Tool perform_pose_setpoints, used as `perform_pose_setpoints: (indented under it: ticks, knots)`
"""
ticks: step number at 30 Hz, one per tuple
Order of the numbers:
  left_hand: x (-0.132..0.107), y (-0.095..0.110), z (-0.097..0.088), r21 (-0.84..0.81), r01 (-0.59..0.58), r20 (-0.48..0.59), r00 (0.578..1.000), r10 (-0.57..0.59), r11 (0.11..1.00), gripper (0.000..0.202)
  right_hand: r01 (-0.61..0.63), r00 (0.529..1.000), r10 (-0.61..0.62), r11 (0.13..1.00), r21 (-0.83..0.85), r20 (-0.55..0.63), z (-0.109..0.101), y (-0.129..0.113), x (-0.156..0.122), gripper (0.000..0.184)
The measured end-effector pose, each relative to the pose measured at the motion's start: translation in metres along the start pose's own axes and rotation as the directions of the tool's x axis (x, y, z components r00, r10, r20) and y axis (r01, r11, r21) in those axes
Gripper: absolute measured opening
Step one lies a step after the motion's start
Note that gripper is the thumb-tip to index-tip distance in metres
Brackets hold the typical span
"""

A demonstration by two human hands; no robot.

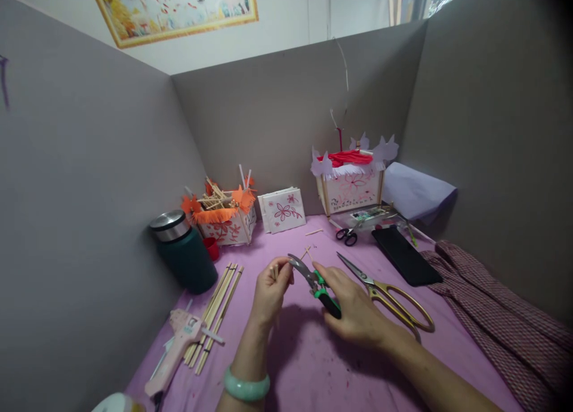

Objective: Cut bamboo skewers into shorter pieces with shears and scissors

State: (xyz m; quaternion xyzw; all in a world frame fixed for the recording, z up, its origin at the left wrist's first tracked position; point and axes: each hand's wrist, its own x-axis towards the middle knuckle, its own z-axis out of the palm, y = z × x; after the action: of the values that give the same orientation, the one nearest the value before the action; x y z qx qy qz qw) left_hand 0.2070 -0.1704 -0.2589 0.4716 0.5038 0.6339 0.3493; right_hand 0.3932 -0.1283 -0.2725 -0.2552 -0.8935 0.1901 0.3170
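gripping green-handled grey-bladed snips (314,282) in right hand (353,307); left hand (270,289) pinching pale sticks (274,272)

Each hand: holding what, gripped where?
Left hand pinches short wooden sticks in its fingertips, their ends protruding. Right hand holds green-handled cutters by the handles.

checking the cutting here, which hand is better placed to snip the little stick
Right, probably: the right hand grips the green-handled cutters, blades pointing at the short stick pinched in the left hand, which only steadies it.
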Motion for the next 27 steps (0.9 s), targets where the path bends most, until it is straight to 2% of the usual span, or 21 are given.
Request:
perform_pose_setpoints:
  ticks: [6, 12, 27]
  knots:
    - [0.0004, 0.0052, -0.0017, 0.117, -0.056, -0.003, 0.998, 0.056, 0.992, 0.025, 0.027, 0.999, -0.029, 0.996, -0.09, -0.02, -0.0011, 0.001, 0.0003, 0.077]
    - [0.0006, 0.0077, -0.0049, 0.213, -0.118, 0.023, 0.993, 0.116, 0.97, 0.022, 0.029, 0.999, -0.03, 0.996, -0.09, -0.012, -0.0028, 0.0003, -0.0005, 0.072]
    - [0.0021, 0.0024, -0.0085, 0.228, -0.115, 0.072, 0.992, 0.101, 0.967, 0.027, 0.026, 1.0, -0.026, 1.0, -0.014, 0.011, -0.0068, -0.0027, 0.0, 0.07]
